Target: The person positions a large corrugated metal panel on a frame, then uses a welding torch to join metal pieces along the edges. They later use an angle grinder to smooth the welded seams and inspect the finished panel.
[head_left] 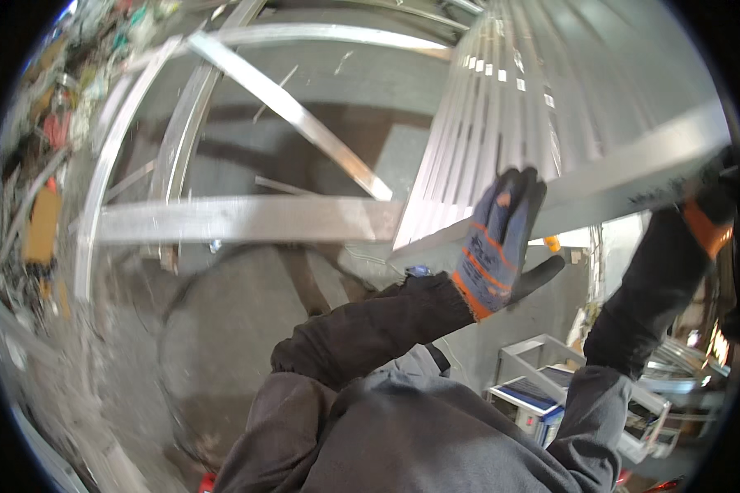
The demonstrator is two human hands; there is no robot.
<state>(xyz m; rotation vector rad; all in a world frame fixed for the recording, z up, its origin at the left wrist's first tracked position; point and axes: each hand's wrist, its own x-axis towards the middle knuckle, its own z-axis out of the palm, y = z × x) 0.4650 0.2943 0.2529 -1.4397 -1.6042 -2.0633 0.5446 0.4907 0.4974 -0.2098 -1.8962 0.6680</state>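
Note:
A long silver metal bar (pixel 625 172) runs slantwise in front of me, rising to the right over a stack of long metal profiles (pixel 477 115). My left hand (pixel 495 246), in a grey-blue work glove with orange bands, rests against the bar. Its fingers are stretched out flat across the bar's face, and the thumb stands well apart. Toward the right rim, my right hand (pixel 709 215), gloved with an orange cuff, is at the bar's far right part. Shadow and the picture's edge hide its fingers.
A frame of silver metal beams (pixel 263 220) stands left and ahead, with a diagonal brace (pixel 296 115). Mixed scrap and a piece of cardboard (pixel 43 226) lie along the left side. Below right is a grey metal step stand (pixel 530 349) beside a blue-white box (pixel 528 397).

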